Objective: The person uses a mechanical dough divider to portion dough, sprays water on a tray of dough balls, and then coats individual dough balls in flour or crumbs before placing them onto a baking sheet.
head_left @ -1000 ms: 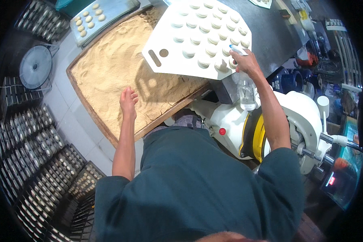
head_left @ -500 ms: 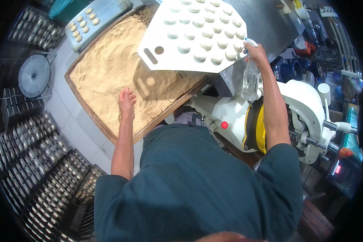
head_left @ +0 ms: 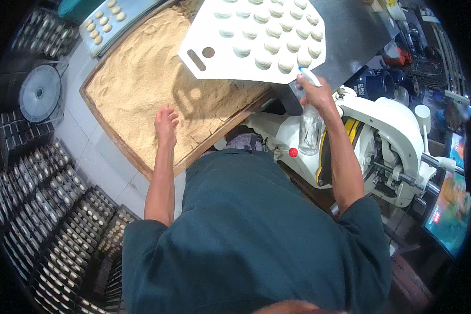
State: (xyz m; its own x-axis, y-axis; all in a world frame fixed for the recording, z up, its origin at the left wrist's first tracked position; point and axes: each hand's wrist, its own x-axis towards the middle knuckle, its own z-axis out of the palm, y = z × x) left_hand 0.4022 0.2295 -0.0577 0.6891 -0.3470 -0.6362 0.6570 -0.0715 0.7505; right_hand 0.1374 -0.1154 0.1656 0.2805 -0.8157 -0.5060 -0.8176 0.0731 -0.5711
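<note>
And here a clear spray bottle (head_left: 309, 133) is gripped by the neck in the R hand (head_left: 319, 97), held upright-ish just off the near edge of the white board (head_left: 214, 68); fill lvl can't be made out. On the board, rows of pale dough rounds (head_left: 272, 44) are laid out. Alongside, the wooden tray (head_left: 222, 134) is spread w/ tan crumbs (head_left: 136, 78); over these the L hand (head_left: 166, 125) is held half-open, fingers loosely curled. Contact w/ crumbs can't be told. Upper L, a metal tray (head_left: 133, 15) is lined w/ smaller rounds (head_left: 108, 28); lower L, black racks (head_left: 68, 225) are packed w/ more pale pcs.

Print now: white lettering is carried by the dark blue tins (head_left: 374, 83), and a small red mark by the colourful panel (head_left: 447, 209), far R.

Edges: the board's slotted L corner is hung out over the wooden tray, its shadow thrown on the crumbs. R of the board, the dark steel table (head_left: 350, 36) is seen; nr side is bordered by the white machine (head_left: 397, 125), close by the R forearm.
</note>
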